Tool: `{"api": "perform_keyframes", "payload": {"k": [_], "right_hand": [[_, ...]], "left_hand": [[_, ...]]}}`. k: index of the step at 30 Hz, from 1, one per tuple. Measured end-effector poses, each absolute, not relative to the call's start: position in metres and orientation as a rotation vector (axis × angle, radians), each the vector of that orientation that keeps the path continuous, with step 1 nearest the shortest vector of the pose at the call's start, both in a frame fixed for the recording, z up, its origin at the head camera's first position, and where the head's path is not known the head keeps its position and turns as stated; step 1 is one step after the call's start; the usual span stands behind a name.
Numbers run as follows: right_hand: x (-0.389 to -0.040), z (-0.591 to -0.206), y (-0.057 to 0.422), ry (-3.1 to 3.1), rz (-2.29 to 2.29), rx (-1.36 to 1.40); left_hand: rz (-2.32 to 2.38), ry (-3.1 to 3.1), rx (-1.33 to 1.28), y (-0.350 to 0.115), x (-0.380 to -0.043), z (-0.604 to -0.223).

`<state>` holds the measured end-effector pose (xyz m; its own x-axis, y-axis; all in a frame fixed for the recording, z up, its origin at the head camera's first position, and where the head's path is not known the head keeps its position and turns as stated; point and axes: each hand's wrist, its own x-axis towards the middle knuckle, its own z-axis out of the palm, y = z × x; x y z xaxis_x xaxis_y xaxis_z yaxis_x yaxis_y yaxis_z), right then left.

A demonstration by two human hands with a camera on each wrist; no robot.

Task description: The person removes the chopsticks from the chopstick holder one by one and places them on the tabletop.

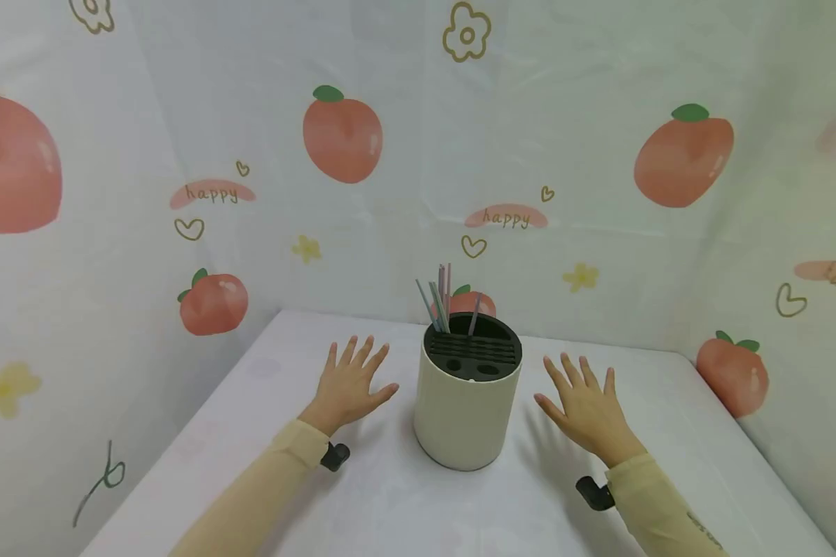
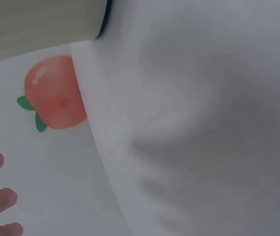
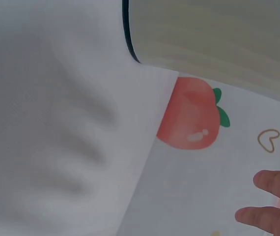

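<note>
A cream cylindrical pen holder (image 1: 465, 422) stands upright on the white table, its black top (image 1: 472, 356) divided into slots, round holes and a larger rear opening. Several thin pastel sticks (image 1: 440, 302) lean in that rear opening. To its left my left hand (image 1: 348, 387) is spread over the table, fingers straight and apart, holding nothing. My right hand (image 1: 587, 404) is spread likewise on the other side, also holding nothing. Both wrist views show the holder's side wall (image 2: 37, 24) close by, and a few fingertips (image 3: 267, 183) at the frame edge.
The white tabletop (image 1: 404, 510) reaches back to a cloth backdrop (image 1: 418, 155) printed with peaches, hearts and flowers. Similar cloth hangs along the left and right sides. A small black camera mount sits at the left wrist (image 1: 334, 456) and another at the right wrist (image 1: 594, 493).
</note>
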<state>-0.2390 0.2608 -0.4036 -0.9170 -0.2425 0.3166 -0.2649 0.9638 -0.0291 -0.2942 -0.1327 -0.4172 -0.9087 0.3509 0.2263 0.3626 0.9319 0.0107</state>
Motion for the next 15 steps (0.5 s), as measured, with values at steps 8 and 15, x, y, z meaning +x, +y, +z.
{"api": "perform_keyframes", "payload": {"k": [8, 15], "right_hand": [[-0.2374, -0.4058, 0.2621, -2.794, 0.109, 0.364], [-0.2385, -0.4061, 0.2630, -2.794, 0.098, 0.359]], "left_hand": [[-0.070, -2.855, -0.538, -0.1306, -0.2956, -0.4178], [-0.085, -2.851, -0.552, -0.1301, -0.2973, -0.4188]]}}
